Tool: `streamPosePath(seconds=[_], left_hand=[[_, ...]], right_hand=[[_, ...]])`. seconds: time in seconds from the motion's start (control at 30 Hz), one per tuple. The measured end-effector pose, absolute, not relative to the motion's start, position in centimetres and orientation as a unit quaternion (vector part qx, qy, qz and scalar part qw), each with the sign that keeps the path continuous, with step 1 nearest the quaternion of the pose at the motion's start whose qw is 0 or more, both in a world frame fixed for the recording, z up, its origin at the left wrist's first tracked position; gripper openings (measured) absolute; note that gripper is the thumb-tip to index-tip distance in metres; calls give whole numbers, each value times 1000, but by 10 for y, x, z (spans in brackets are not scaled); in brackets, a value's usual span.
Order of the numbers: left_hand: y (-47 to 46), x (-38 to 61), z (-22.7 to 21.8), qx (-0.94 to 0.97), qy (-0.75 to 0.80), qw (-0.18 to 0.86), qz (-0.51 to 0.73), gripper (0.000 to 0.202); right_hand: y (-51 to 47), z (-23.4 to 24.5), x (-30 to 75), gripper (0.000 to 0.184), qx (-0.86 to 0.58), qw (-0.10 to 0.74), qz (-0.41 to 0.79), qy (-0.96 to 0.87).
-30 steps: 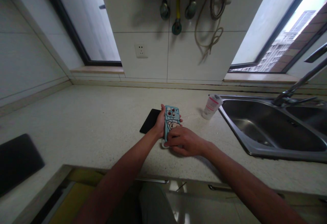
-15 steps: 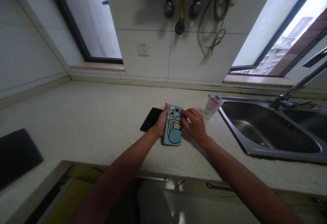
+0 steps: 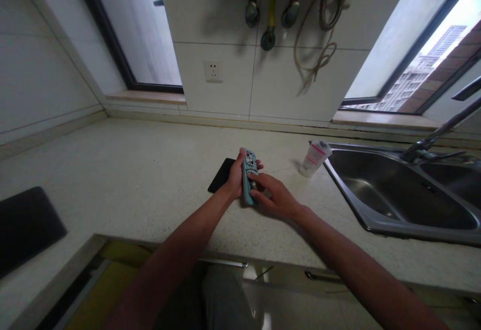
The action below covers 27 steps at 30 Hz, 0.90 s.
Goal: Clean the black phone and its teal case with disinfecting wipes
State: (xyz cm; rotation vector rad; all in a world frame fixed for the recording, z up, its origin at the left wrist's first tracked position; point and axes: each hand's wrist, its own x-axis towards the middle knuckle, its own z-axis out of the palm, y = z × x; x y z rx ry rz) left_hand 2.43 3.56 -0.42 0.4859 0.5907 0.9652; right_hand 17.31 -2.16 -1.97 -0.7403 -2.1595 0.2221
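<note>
My left hand [image 3: 236, 175] is wrapped round a phone in a light-blue cartoon case [image 3: 247, 189], held above the counter and tilted with its patterned back partly turned to the right. Fingertips of this hand show past the phone's right edge. My right hand [image 3: 274, 194] is at the lower half of the case, thumb and forefinger closed against its back and edge. Whether something small is between those fingers cannot be made out. A black flat slab [image 3: 221, 175] lies on the counter, partly hidden behind my left hand and wrist.
A translucent plastic cup with pink print [image 3: 314, 158] stands right of my hands, beside the steel double sink [image 3: 361, 222] and its faucet [image 3: 424, 144]. Another black flat thing [image 3: 30, 227] is at the far left. A wall socket [image 3: 213, 71] and hoses [image 3: 270, 19] are behind the counter.
The phone has been turned on its long axis, so its back shows narrower. My right hand has moved from the camera end down to the lower half.
</note>
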Motion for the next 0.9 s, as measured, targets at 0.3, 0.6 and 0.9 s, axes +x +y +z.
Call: streamPosePath(seconds=[0.3, 0.6, 0.9], left_hand=[[32, 32, -7, 279, 264, 743, 549, 66], [21, 38, -5, 361, 225, 718, 551, 80], [25, 45, -14, 373, 185, 730, 542, 60]], right_hand=[[-29, -7, 169, 57, -249, 483, 41, -838], [-24, -9, 170, 53, -305, 526, -24, -794], [-19, -4, 175, 45, -347, 534, -39, -770]])
